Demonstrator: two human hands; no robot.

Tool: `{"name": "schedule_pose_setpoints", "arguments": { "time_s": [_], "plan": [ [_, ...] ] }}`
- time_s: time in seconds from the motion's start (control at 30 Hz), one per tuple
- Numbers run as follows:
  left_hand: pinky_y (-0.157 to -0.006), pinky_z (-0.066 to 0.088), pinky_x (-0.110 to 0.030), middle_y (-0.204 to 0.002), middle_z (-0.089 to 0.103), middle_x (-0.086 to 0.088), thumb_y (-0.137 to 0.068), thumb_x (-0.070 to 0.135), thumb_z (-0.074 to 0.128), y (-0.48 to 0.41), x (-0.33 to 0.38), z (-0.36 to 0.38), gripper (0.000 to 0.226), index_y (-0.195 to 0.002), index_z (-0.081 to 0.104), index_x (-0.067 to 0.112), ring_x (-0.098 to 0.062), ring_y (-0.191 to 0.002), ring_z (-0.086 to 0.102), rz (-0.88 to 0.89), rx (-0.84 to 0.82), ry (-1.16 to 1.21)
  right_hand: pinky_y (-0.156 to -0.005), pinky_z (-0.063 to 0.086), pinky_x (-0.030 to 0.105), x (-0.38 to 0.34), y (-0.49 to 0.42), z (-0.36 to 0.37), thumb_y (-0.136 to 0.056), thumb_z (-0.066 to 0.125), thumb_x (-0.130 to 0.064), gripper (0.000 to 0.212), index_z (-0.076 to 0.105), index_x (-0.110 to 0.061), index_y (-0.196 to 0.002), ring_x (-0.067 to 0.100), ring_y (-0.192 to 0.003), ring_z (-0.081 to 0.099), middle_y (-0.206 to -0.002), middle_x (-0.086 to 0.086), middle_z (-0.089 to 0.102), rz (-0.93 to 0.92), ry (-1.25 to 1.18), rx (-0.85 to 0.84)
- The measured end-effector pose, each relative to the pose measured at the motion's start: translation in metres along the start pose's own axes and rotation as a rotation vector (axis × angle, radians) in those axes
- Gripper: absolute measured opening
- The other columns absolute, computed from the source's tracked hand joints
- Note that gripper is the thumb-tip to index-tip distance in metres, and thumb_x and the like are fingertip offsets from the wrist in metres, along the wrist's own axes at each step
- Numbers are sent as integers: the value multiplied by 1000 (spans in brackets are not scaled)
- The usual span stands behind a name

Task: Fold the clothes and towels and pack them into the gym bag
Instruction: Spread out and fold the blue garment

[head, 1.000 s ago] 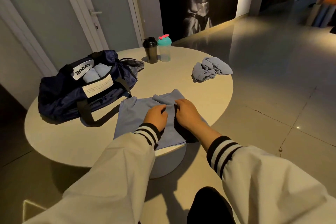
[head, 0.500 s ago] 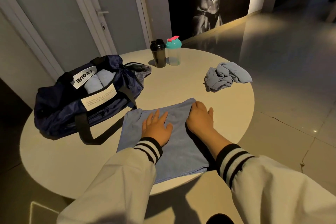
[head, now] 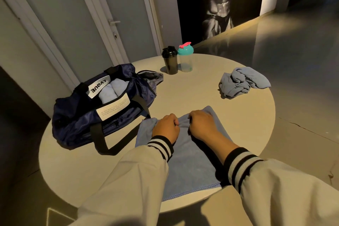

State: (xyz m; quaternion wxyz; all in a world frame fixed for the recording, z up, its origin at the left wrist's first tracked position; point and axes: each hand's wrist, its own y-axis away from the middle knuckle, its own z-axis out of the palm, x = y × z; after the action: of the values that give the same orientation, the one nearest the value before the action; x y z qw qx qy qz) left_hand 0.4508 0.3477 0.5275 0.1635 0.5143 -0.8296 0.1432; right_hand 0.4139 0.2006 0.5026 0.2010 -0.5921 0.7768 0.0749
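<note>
Both hands, flat on the cloth half a second ago, now clench: the left hand (head: 166, 127) and right hand (head: 203, 124) each grip the bunched far edge of the blue rectangular towel (head: 187, 167). It lies on the round beige desk (head: 211, 95), just beside the navy nylon gym bag (head: 77, 121). The bag's white handle tag (head: 98, 87) reads "LVQUE", upside down; small print on its cream patch (head: 113, 110) is unreadable. Pale blue rolled towels (head: 113, 89) sit inside.
</note>
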Motion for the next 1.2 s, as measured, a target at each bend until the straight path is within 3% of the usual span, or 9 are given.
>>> {"name": "schedule_pose_setpoints", "arguments": {
  "time_s": [0.13, 0.27, 0.37, 0.5, 0.67, 0.83, 0.97, 1.1, 1.2],
  "plan": [
    [-80, 49, -32, -108, 59, -5, -91, 8, 54, -7, 0, 3, 15, -93, 66, 17, -25, -93, 61, 34, 47, 45, -76, 34, 31, -3, -1, -3, -86, 63, -14, 22, 62, -10, -108, 27, -108, 55, -113, 9, 60, -13, 111, 8],
    [-83, 44, -24, -116, 59, -6, -96, 6, 51, -10, -6, 8, 23, -108, 70, 13, -22, -99, 60, 88, 158, 121, -91, 36, 35, 1, 0, -4, -86, 63, -18, 33, 61, -12, -119, 26, -122, 45, -127, 4, 55, -18, 78, 93],
    [-99, 44, -30, -136, 52, -2, -101, 19, 47, -9, -9, 12, 34, -133, 60, 17, -21, -118, 53, 110, 136, 52, -98, 32, 37, -1, 0, -7, -94, 54, -21, 44, 48, -11, -137, 28, -127, 40, -140, 6, 46, 15, 28, 83],
    [-122, 15, -39, -163, 26, 1, -107, 41, 29, -2, -16, 21, 49, -154, 34, 28, -21, -148, 24, 35, -72, -153, -119, 21, 44, -4, 3, -10, -99, 49, -31, 61, 29, -9, -153, 33, -148, 19, -161, 14, 20, 55, 119, -74],
    [-122, 5, -36, -166, 18, -1, -108, 44, 24, 2, -23, 18, 51, -156, 30, 27, -20, -151, 16, 28, -24, -183, -115, 25, 51, -13, 12, -5, -103, 36, -38, 50, 37, -18, -149, 33, -142, 30, -154, 12, 31, 36, 104, -103],
    [-124, 5, -39, -167, 15, -1, -106, 49, 22, 8, -47, 12, 54, -157, 23, 31, -20, -153, 10, -38, -78, -244, -122, 5, 53, 7, 16, -8, -103, 22, -54, 60, 19, -27, -157, 35, -152, 0, -168, 2, 4, 114, 109, -225],
    [-120, -6, -49, -166, 13, 6, -102, 53, 30, 17, -44, 9, 49, -149, 35, 41, -19, -153, 3, -15, 8, -289, -122, 3, 55, -13, 28, -9, -103, 27, -51, 62, 21, -20, -157, 35, -153, 0, -166, 9, 9, 112, 188, -98],
    [-123, 13, -43, -163, 21, -2, -102, 35, 46, 23, -48, 3, 41, -143, 46, 29, -25, -150, 12, -152, 187, 65, -120, 18, 49, -52, 39, -2, -104, 34, -39, 51, 36, -17, -150, 29, -148, 20, -159, 11, 29, -98, 62, -109],
    [-114, 33, -43, -158, 29, -8, -101, 22, 49, 28, -59, -6, 46, -146, 40, 20, -29, -142, 31, -227, 229, 238, -121, 10, 53, -59, 43, 11, -104, 32, -41, 52, 32, -20, -152, 27, -150, 17, -161, 7, 25, -32, 46, -209]
  ]
}}
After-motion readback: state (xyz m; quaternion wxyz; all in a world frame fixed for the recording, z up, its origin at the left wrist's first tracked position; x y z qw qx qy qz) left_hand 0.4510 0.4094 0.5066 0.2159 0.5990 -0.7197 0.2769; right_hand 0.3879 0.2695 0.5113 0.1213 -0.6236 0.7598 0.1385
